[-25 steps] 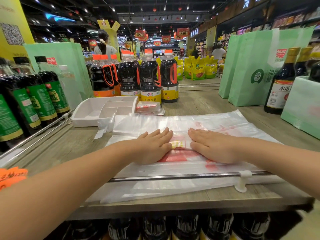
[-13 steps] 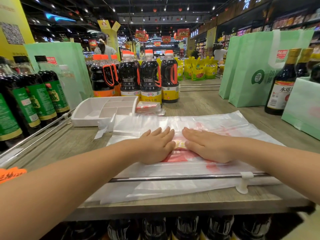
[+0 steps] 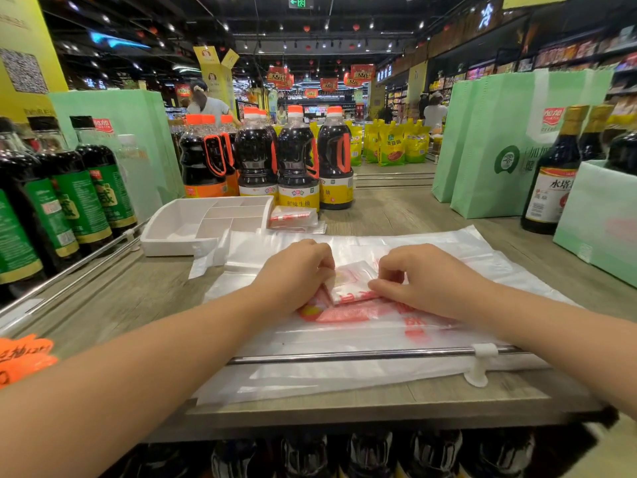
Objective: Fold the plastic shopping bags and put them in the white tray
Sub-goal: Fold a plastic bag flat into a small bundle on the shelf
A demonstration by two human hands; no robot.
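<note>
- The wooden bench (image 3: 396,215) takes up the whole foreground, and a metal rail (image 3: 344,355) runs along its near edge.
- Green tote bags (image 3: 493,143) stand at about two o'clock from the hands. Dark sauce bottles (image 3: 298,160) line up at twelve.
- A flat layer of plastic shopping bags (image 3: 458,260) is spread across the bench under both forearms. Its long side runs nine to three.
- The white tray (image 3: 172,243) sits on the bench at roughly ten o'clock from the hands, touching the far left corner of the spread bags. Its compartments look bare, though I can't see the bottom of each one.
- The left hand (image 3: 293,274) has its fingers curled down, and its grip pinches the left edge of the folded packet.
- The right hand (image 3: 427,284) pinches the right edge between thumb and bent fingers.
- The folded packet (image 3: 351,284) lies between the two grips on top of the flat bags. It is nearly square, with its far edge slightly raised.
- A few already folded bags (image 3: 293,217) rest just right of the tray, outside it.
- I judge the fold nearly done. The tray lies up and to the left, so the left hand is the nearer one to carry the packet over.
</note>
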